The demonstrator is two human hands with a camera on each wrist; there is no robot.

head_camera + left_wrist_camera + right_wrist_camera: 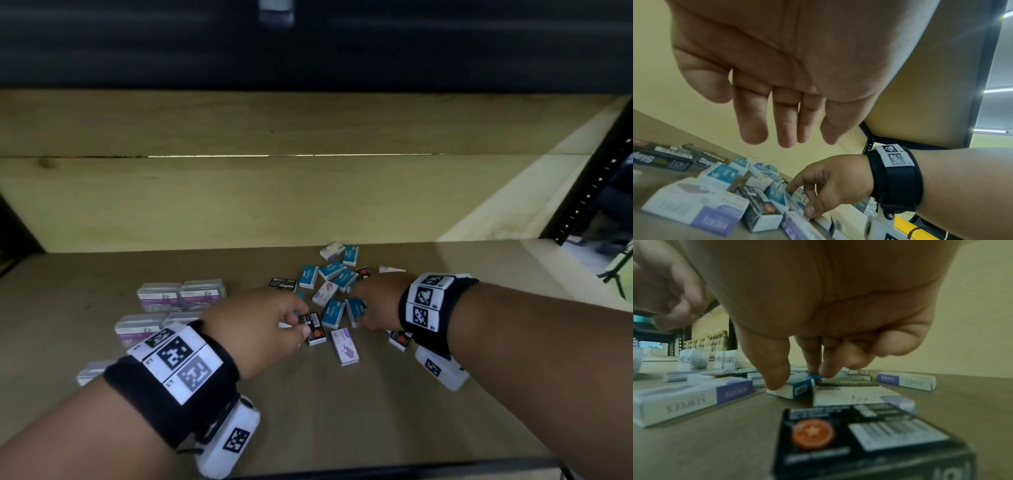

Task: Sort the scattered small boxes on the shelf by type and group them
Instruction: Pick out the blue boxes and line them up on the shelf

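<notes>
Small staple boxes lie scattered mid-shelf: several blue ones point(334, 270), purple-and-white ones point(345, 346) and black ones point(282, 284). My right hand point(371, 305) reaches down into the pile. Its thumb and fingertips pinch a blue box point(797, 387) by its ends, and that box point(354, 310) lies on the shelf. My left hand point(270, 318) hovers just left of the pile with its fingers point(754, 126) straight and holding nothing. Its thumb is close to a black box with an orange dot point(314, 327).
Clear plastic boxes point(181, 294) stand grouped on the left of the brown shelf board point(342, 411). Another black box point(869, 439) lies under my right wrist. The wooden back wall point(274, 198) stands behind the pile, with a black perforated post point(589, 192) at the right.
</notes>
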